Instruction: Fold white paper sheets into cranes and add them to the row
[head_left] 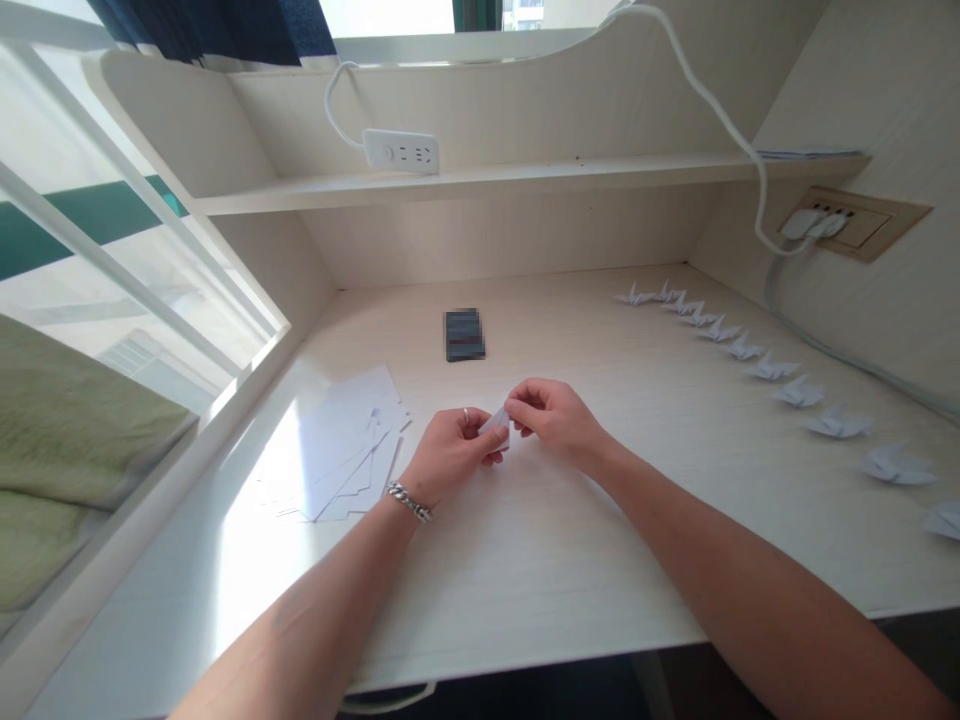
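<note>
Two bare forearms are reaching out from the near edge of a pale wooden desk [525, 580], meeting at its middle. The left hand [450, 455], wearing a ring [466, 412] and a chain bracelet [409, 500] at the wrist, is pinching a small piece of white paper [498, 424] between thumb and fingers. The right hand [555, 420] is closing its fingertips narrowly on the same paper from the other side, so both hands are holding it just above the desk surface.

Just beside the left hand, a loose fan of white sheets [337, 450] is lying flat in the sunlight. Along the right side, well apart from the hands, a row of folded paper birds [799, 392] is running toward the back corner. A dark card-like object [464, 335], blurred out, is lying behind the hands. A power strip [401, 150] is sitting on the shelf above.

Judging by how small and tightly gathered the paper is, the folding seems to be at one of its finer creases. The next move would call for careful fingertip pressure, with one hand steadying the piece while the other is working an edge.
</note>
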